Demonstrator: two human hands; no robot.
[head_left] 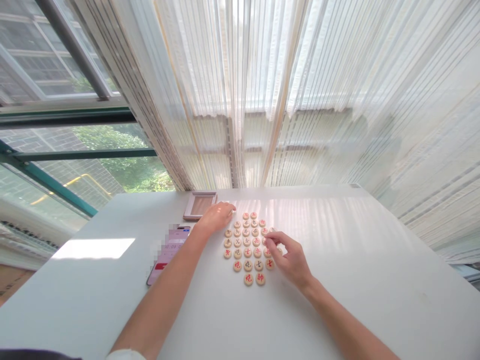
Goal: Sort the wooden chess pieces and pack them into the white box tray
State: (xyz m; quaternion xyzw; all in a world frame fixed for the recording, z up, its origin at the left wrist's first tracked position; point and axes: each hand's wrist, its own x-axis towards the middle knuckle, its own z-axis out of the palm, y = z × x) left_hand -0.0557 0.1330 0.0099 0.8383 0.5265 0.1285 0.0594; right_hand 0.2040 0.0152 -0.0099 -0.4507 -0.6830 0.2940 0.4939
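Round wooden Chinese chess pieces (246, 242) with red or black characters lie in neat rows on the white table. My right hand (288, 257) is at the right side of this group, thumb and forefinger pinched at a red-marked piece (264, 241). It covers part of some pieces beside it. My left hand (218, 216) rests just beyond the group's far left corner, its fingers bent together. A pale edge shows at its fingertips, too small to make out. At the near end lie two red-marked pieces, one of them the general (260, 279).
An open, shallow box (200, 205) stands at the table's far edge, behind my left hand. A phone (170, 255) with a lit screen lies left of my left forearm. String curtains (240, 100) hang past the white table (360, 280), beside an open window.
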